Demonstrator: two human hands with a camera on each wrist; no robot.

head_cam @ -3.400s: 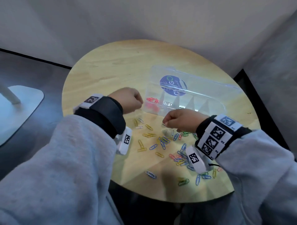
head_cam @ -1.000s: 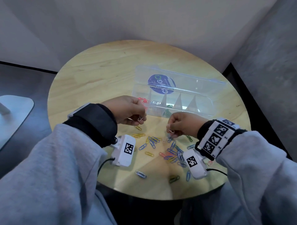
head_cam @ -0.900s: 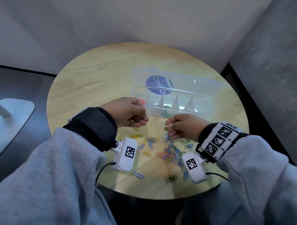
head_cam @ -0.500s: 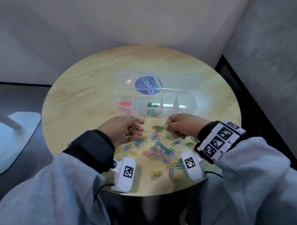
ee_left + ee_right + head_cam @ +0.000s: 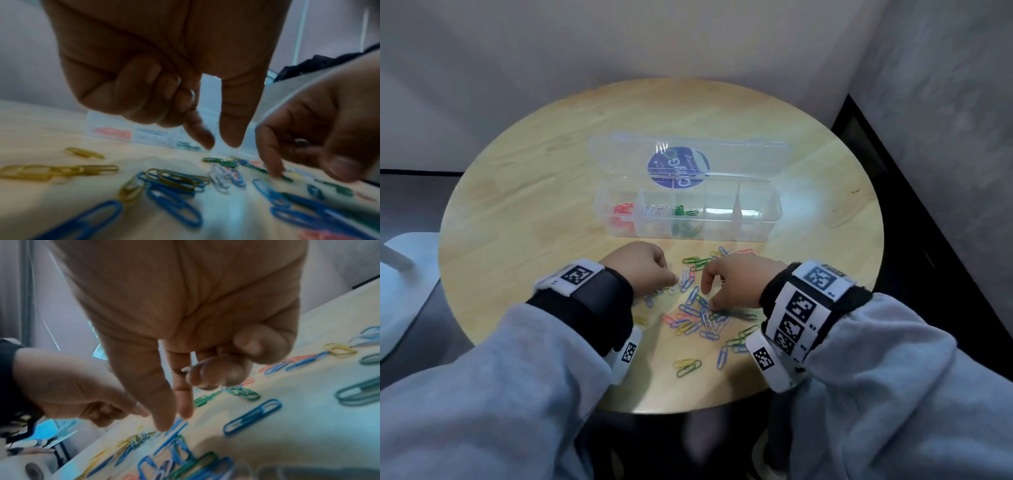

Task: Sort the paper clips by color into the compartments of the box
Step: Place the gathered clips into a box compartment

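Note:
The clear box (image 5: 770,219) stands open, with red clips (image 5: 622,209) in its leftmost compartment, white clips (image 5: 655,210) in the second and green clips (image 5: 685,211) in the third. The loose pile of clips (image 5: 698,318) lies in front of it. My left hand (image 5: 671,279) hovers over white clips (image 5: 683,279) on the table, thumb and forefinger pointing down, while its curled fingers hold a white clip (image 5: 192,95). My right hand (image 5: 710,298) keeps a white clip (image 5: 197,365) in its curled fingers; its thumb and forefinger reach down to a blue clip (image 5: 176,423).
The box lid (image 5: 688,154) lies open behind the box, with a round blue sticker. The two right compartments (image 5: 753,209) look empty. The round wooden table (image 5: 534,178) ends close behind the pile, near my sleeves. A white chair base (image 5: 400,274) stands at left.
Both hands have drawn back from the box front and come down over the pile. The left hand has turned palm down, hiding the white clips it showed between its fingers.

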